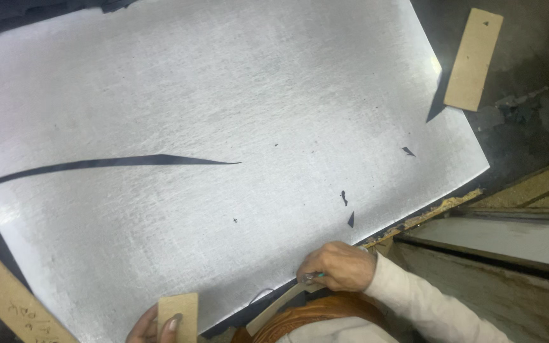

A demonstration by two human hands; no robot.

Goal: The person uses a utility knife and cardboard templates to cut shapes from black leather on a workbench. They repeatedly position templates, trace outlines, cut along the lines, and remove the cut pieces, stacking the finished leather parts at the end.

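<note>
Cutting sheet — large, pale grey, scored all over with fine knife marks; covers most of the bench, its near edge just under both hands.

Right hand — grip closed round a small tool, only a greenish tip showing past the fingers; whether knife or pen cannot be told. Rests at the near edge of the sheet, right of centre.

Left hand — thumb pressed on a small cardboard template; grip pinched shut on it at the near edge.

Curved tan strip — lies between the two hands, just off the sheet, under the right hand.

Black offcuts — one long sliver across the left half, small scraps near the right hand.

Further cardboard templates — far right, near left.

Handling note — judged: hold the template flat and hard so it cannot slide, keep fingertips back from its edge, and run the tool close along it in one steady pass.
</note>
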